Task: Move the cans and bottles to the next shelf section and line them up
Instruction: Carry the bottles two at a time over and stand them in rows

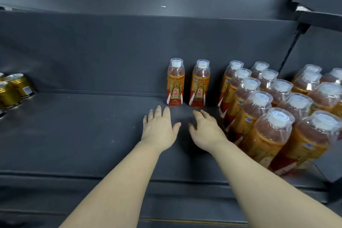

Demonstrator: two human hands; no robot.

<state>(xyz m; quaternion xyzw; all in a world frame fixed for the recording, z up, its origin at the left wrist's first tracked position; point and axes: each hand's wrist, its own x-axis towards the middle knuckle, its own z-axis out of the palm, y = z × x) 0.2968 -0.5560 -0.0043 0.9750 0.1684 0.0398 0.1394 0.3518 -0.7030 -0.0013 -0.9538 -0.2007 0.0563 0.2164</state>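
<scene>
Orange-labelled bottles (175,83) stand upright at the back edge of the shelf (83,135), likely starting a row, while left hand (159,127) and right hand (205,129) hover just before them, fingers spread and empty.

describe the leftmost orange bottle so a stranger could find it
On the dark shelf, look along the back wall, left of the packed block of orange bottles, where two stand apart. It is the left bottle, just beyond the left hand; unlike its right neighbour, it has open shelf to its left.
</scene>
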